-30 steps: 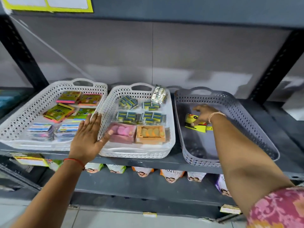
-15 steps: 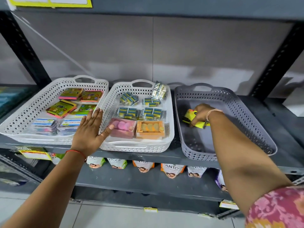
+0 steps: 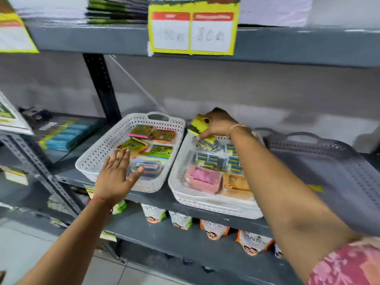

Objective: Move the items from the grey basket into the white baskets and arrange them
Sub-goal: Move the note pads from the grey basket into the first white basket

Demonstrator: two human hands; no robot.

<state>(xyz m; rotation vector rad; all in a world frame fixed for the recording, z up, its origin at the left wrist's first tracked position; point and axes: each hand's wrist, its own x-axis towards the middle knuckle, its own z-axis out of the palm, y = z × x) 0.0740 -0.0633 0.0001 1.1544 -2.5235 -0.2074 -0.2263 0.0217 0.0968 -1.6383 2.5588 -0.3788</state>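
Note:
My right hand [image 3: 219, 125] grips a small yellow packet [image 3: 199, 125] in the air above the back left corner of the middle white basket [image 3: 205, 201]. That basket holds several blue-and-yellow packs, a pink box [image 3: 202, 178] and an orange box [image 3: 235, 183]. My left hand [image 3: 115, 177] hovers flat, fingers spread, over the front of the left white basket [image 3: 96, 155], which holds colourful sticky-note pads [image 3: 141, 131] and clear packs. The grey basket [image 3: 337, 179] stands at the right, and its visible floor looks bare.
All three baskets sit side by side on a grey metal shelf [image 3: 156, 197]. A black upright post [image 3: 102, 87] stands left of them. An upper shelf with a yellow price card [image 3: 193, 30] hangs overhead. White-and-orange pouches [image 3: 214, 229] line the shelf below.
My right hand has lifted the yellow packet out of the grey basket and carried it left over the middle white basket. The view has swung leftward and up. My left hand stays flat.

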